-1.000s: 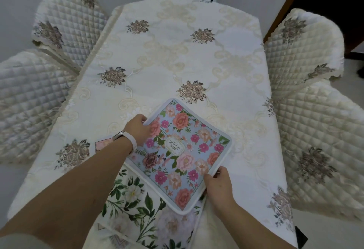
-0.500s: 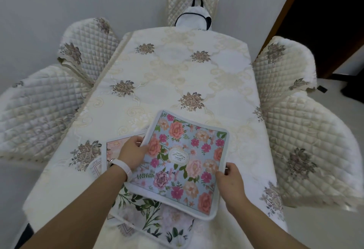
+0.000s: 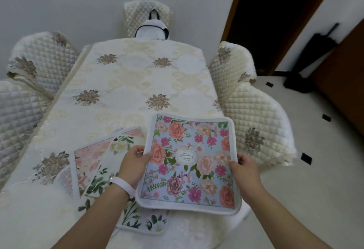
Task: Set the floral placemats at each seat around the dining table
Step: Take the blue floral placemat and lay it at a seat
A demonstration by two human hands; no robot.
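Blue floral placemat (image 3: 192,162) is pinched by left hand (image 3: 133,167) and right hand (image 3: 245,172), each grip closed on an opposite edge.

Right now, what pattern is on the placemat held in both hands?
The placemat shows pink and coral flowers on pale blue, white-bordered; head view.

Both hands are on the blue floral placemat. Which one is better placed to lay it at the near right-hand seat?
Probably the right hand: it grips the blue placemat on the edge nearest that chair; the left hand grips the opposite edge.
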